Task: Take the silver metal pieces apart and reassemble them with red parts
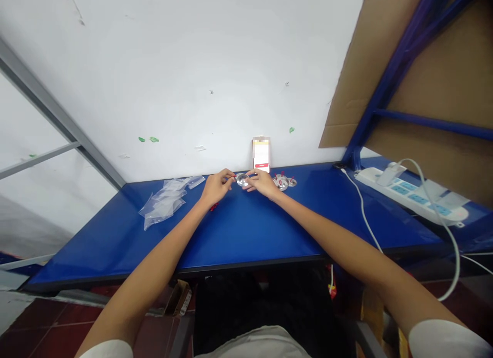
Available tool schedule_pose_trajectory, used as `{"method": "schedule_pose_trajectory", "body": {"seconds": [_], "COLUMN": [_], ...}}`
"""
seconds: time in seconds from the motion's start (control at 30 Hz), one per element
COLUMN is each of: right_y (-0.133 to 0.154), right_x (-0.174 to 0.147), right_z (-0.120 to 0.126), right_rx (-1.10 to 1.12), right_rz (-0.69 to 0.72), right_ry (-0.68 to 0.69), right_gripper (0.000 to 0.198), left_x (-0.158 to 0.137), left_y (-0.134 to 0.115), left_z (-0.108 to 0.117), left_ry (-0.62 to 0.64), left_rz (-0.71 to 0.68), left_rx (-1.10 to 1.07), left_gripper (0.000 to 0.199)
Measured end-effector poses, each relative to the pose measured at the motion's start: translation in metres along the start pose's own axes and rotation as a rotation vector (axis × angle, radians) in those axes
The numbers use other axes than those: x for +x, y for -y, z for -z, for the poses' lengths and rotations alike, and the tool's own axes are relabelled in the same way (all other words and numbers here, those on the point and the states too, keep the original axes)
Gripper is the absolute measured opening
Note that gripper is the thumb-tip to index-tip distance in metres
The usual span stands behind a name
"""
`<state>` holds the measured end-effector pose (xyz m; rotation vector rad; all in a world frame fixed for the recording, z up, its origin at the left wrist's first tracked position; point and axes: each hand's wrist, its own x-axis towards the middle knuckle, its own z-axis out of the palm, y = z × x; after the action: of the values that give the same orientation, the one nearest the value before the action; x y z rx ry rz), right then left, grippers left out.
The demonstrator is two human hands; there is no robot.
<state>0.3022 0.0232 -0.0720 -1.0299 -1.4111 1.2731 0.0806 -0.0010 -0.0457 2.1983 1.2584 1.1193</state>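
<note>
Between my two hands a round, shiny metal disc (241, 180) is held up a little above the blue table. My right hand (262, 182) grips the disc by its right edge, fingers pinched around it. At its left side my left hand (219, 186) pinches a small red piece (233, 177), too small to name, close to the disc's rim. Several more metal discs with red pieces on them (283, 182) lie just right of my right hand. Under my left wrist a few small red pieces (214, 207) lie on the table, partly hidden.
Clear plastic bags (164, 201) are piled on the left of the blue table (246, 234). A phone with a lit screen (261, 153) leans against the white wall. On the right lies a white power strip (412, 193) with a plugged-in charger and a cable (362, 209) trailing over the table edge.
</note>
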Motion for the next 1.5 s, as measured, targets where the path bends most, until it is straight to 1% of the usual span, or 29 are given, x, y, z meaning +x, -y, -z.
{"method": "schedule_pose_trajectory", "body": {"seconds": [0.07, 0.13, 0.23, 0.33, 0.47, 0.53, 0.7, 0.77, 0.87, 1.0, 1.1, 1.37, 1.5], "right_y": [0.002, 0.004, 0.004, 0.002, -0.002, -0.003, -0.004, -0.003, -0.002, -0.001, 0.002, 0.003, 0.0], "right_x": [-0.001, -0.002, -0.003, -0.004, -0.002, -0.002, -0.004, -0.005, -0.006, -0.008, -0.01, -0.013, -0.014], "right_z": [-0.002, -0.003, -0.006, -0.008, -0.01, -0.011, -0.013, -0.014, -0.017, -0.019, -0.019, -0.022, -0.025], "right_rx": [0.057, 0.078, 0.076, 0.066, 0.041, 0.031, 0.061, 0.08, 0.096, 0.096, 0.088, 0.01, -0.013], "right_rz": [-0.012, -0.012, -0.005, 0.006, 0.01, 0.005, 0.003, 0.012, 0.02, 0.028, 0.034, 0.092, 0.111], "right_ry": [0.004, 0.026, 0.045, 0.05, 0.047, 0.038, 0.052, 0.065, 0.075, 0.086, 0.112, 0.146, 0.177], "right_gripper": [0.014, 0.011, 0.008, 0.01, 0.012, 0.012, 0.017, 0.019, 0.022, 0.025, 0.029, 0.042, 0.044], "left_x": [-0.001, -0.001, -0.001, -0.001, 0.0, 0.0, -0.001, -0.001, -0.002, -0.003, -0.003, -0.007, -0.008], "left_y": [0.001, 0.002, 0.003, 0.005, 0.006, 0.005, 0.004, 0.004, 0.005, 0.005, 0.003, -0.013, -0.015], "left_z": [0.0, -0.001, -0.005, -0.009, -0.01, -0.008, -0.001, -0.002, -0.006, -0.011, -0.012, -0.013, -0.017], "left_ry": [-0.01, -0.014, -0.032, -0.059, -0.06, -0.063, -0.116, -0.118, -0.102, -0.098, -0.099, -0.143, -0.173], "left_rz": [-0.022, -0.039, -0.031, 0.025, 0.062, 0.039, -0.084, -0.114, -0.124, -0.109, -0.1, -0.027, 0.029], "left_rx": [0.09, 0.133, 0.106, 0.043, -0.027, 0.035, 0.265, 0.295, 0.3, 0.318, 0.317, 0.401, 0.327], "left_gripper": [0.022, 0.024, 0.023, 0.019, 0.021, 0.018, 0.015, 0.015, 0.015, 0.014, 0.013, 0.009, 0.005]}}
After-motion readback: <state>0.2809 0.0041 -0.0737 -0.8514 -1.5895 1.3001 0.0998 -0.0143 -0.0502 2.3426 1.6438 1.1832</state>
